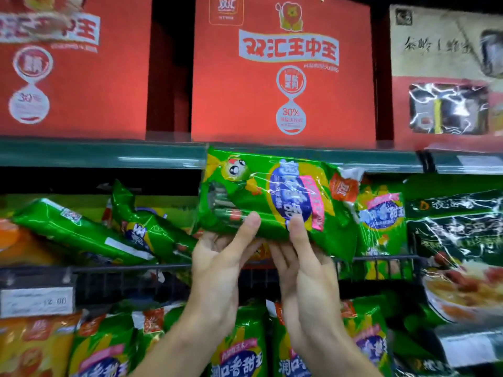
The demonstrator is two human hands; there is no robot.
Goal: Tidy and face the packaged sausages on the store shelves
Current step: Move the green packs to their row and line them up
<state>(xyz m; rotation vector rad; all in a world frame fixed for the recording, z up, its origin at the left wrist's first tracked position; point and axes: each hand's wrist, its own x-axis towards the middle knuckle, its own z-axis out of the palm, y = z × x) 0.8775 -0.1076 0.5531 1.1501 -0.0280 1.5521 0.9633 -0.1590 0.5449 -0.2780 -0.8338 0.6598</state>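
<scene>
Both hands up at the middle shelf, holding one green sausage pack sideways, front label facing out. Left hand grips it from below, thumb pressed on the front face, fingers hidden behind the pack. Right hand same grip just beside it, thumb up over the blue label patch. Hands are nearly touching each other.

The pack sits in the air in front of the middle shelf, its top edge overlapping the green shelf rail above. Slightly tilted, left end higher.

Behind it on the middle shelf:
- two more green packs on the left, lying slanted and messy, one showing its back side
- one green pack on the right, upright, label out
- dark green bags far right

Black wire fence runs along the middle shelf front. White price tag at the left reads 12.00.

Upper shelf: red cartons with a lion logo, standing apart. Lower shelf: row of green packs upright, labels forward, orange packs at the left.
</scene>
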